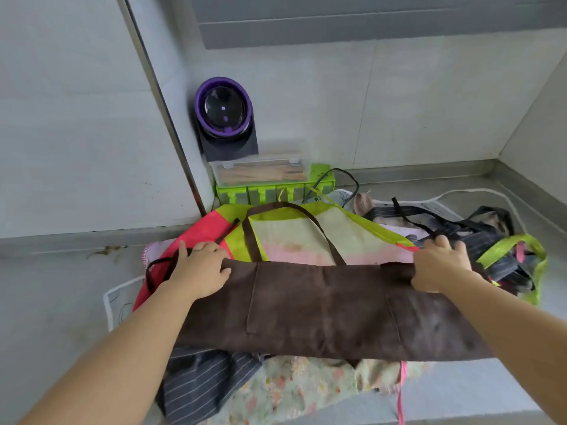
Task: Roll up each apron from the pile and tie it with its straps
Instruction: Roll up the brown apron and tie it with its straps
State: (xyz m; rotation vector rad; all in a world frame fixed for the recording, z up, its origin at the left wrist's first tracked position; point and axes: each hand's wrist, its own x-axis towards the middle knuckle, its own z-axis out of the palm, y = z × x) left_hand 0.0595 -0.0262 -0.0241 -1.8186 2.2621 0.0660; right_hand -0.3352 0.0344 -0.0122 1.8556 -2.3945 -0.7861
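Note:
A brown apron [325, 308] lies folded into a wide band on top of the pile, with its neck loop [310, 219] spread over a pale apron with lime-green edges [294, 234]. My left hand [199, 268] grips the band's far left corner, fingers curled over the fold. At the far right corner my right hand [441, 262] grips the same fold. A thin dark strap [159, 265] loops out past my left hand.
Under the brown apron lie a striped dark apron [202, 381], a floral one [291, 384] and a red one [196, 237]. A tangle of striped and lime straps [503, 250] sits at the right. A purple-rimmed appliance [224, 115], a clear box [260, 173] and a green organiser [276, 191] stand against the wall.

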